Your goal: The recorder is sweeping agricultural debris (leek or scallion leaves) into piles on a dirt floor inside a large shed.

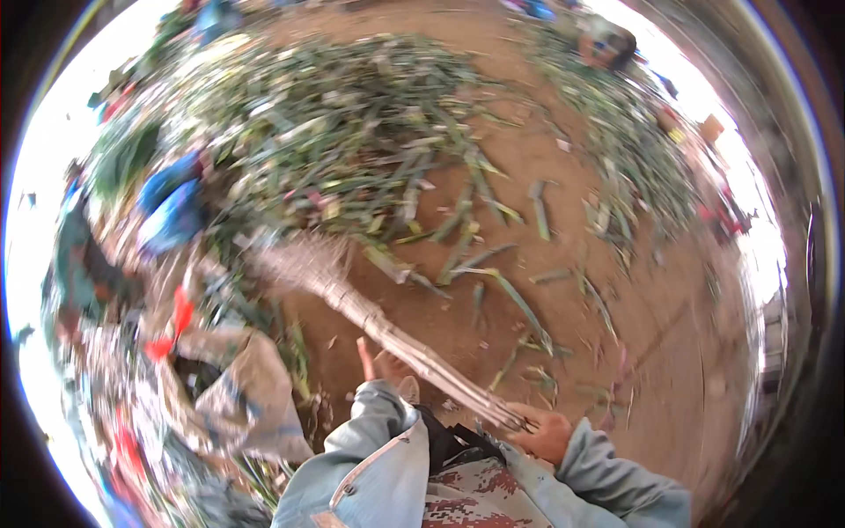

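Note:
A long twig broom (378, 326) slants across the middle of the view, its frayed bristles at the far left and its bound handle running down to the near right. My right hand (546, 434) is closed round the handle's near end. Just below the middle of the broom is my left hand (385, 365), with a finger or thumb stretched out and the hand apart from the handle as far as I can see. The bristle end reaches the near edge of a large pile of green leafy stalks (343, 132), blurred by motion.
Loose stalks (519, 304) lie scattered over the brown dirt floor (651, 343). A pale woven sack (246, 396) stands to my left, with blue bags (172, 207) farther off. Another stalk heap (625, 141) lies at the right, where a person (606, 42) bends at the far end.

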Demonstrator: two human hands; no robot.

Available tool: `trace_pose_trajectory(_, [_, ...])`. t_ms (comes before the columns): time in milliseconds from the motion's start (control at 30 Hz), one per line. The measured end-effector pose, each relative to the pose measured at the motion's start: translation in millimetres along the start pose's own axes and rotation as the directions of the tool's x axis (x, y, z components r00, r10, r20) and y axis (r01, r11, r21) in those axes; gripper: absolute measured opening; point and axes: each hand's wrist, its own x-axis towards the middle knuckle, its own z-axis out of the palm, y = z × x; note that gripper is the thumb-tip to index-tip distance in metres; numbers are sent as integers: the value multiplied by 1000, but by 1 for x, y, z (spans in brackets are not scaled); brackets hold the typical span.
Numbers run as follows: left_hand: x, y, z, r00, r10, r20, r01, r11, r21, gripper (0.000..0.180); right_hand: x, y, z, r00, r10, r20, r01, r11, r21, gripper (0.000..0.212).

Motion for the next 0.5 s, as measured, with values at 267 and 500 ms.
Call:
trace_pose_trajectory(267, [57, -99, -25, 988, 12, -157, -30, 993, -111, 39, -153, 87, -34, 982, 187, -22, -186, 981, 56, 65])
trace_pose_trajectory(500, [5, -237, 44, 941, 24, -338, 53, 975, 217, 31, -273, 234, -73, 866, 499, 36, -463, 771, 437, 62])
